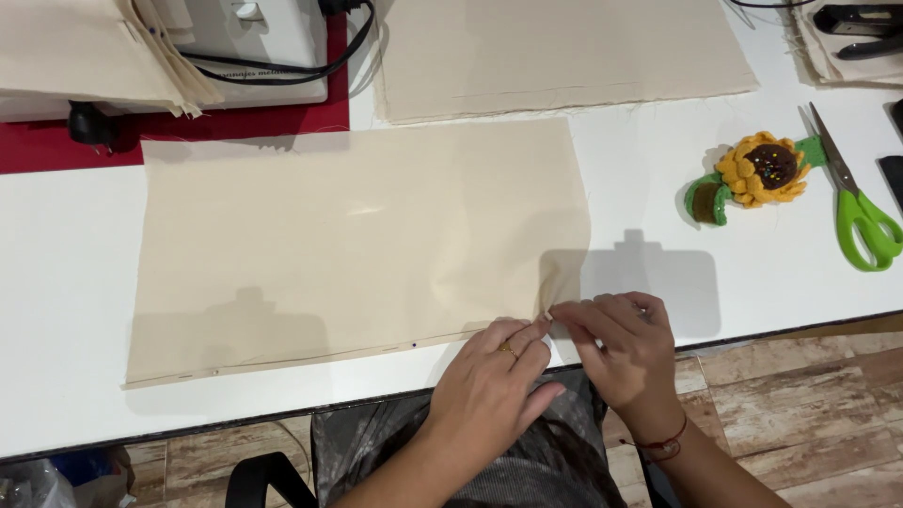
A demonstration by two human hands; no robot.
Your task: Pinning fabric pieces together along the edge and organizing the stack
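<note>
A beige fabric piece lies flat on the white table. Its near edge is folded into a narrow hem held by pins, one with a dark head. My left hand presses on the hem near the fabric's near right corner. My right hand pinches that corner of the fabric between thumb and fingers, right beside the left hand's fingertips. A sunflower-shaped pincushion studded with pins sits to the right of the fabric.
Green-handled scissors lie at the right. A second beige fabric piece lies at the back. A white sewing machine stands on a red mat at the back left, with stacked cloth beside it.
</note>
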